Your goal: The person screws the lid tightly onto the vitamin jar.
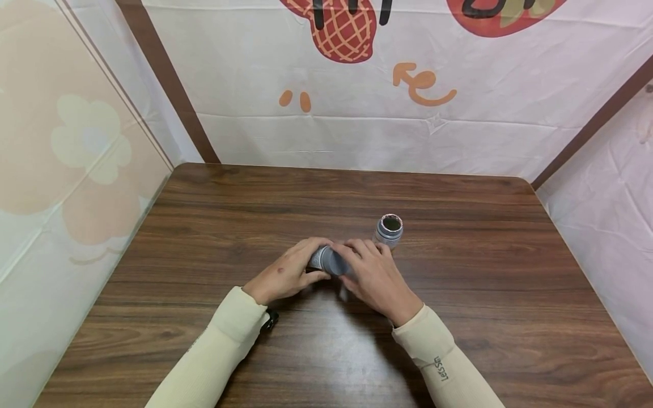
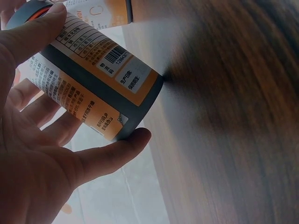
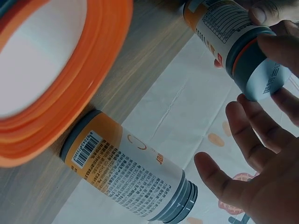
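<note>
My left hand (image 1: 288, 271) grips a tilted bottle (image 2: 93, 70) with an orange, white and dark grey printed label. In the left wrist view its thumb lies by the base and other fingers reach round the far side. The bottle's dark grey cap (image 3: 261, 70), with an orange ring beneath it, points toward my right hand (image 1: 372, 275). That hand pinches the cap at its edge, while its other fingers stand loosely spread. Just beyond the right hand, an uncapped bottle (image 3: 128, 168) of the same kind stands upright, its threaded neck bare and its mouth (image 1: 391, 222) dark inside.
An orange-rimmed round piece (image 3: 105, 60), white inside, looms close to the right wrist camera and is cut off by the frame. All this is over a brown wood-grain table (image 1: 459, 294). A printed cloth (image 1: 331, 136) hangs behind the table's far edge.
</note>
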{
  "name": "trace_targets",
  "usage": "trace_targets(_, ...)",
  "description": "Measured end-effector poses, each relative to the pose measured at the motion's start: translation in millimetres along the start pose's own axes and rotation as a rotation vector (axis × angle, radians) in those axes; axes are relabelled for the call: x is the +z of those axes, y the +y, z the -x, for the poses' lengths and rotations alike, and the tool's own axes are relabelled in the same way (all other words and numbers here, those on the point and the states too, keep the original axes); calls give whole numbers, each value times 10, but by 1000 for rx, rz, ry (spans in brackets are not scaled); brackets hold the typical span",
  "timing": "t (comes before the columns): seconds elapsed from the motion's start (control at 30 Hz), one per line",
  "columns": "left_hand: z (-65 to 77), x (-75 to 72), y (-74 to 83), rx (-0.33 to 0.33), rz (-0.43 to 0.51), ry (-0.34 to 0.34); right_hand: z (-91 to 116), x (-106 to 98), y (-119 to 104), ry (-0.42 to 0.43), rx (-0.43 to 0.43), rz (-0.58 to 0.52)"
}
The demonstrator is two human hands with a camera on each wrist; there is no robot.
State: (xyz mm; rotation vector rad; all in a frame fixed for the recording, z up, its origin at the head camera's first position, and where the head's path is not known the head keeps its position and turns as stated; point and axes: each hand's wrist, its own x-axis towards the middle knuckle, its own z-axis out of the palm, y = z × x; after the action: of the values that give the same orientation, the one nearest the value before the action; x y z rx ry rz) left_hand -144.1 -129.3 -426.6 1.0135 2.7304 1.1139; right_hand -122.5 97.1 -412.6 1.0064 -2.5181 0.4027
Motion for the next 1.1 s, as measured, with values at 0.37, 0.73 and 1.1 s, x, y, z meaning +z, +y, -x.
trace_targets(0.37,9,3,9,-6,-8,5,15,13,-14,4,53,13)
trace_targets(0.73,7,5,6,-14,-9,-9,16,21,-35,-14,94,0)
trace_targets(1.1,-2,3,3,-10,-11,-4,3,23,-17,1,22,4)
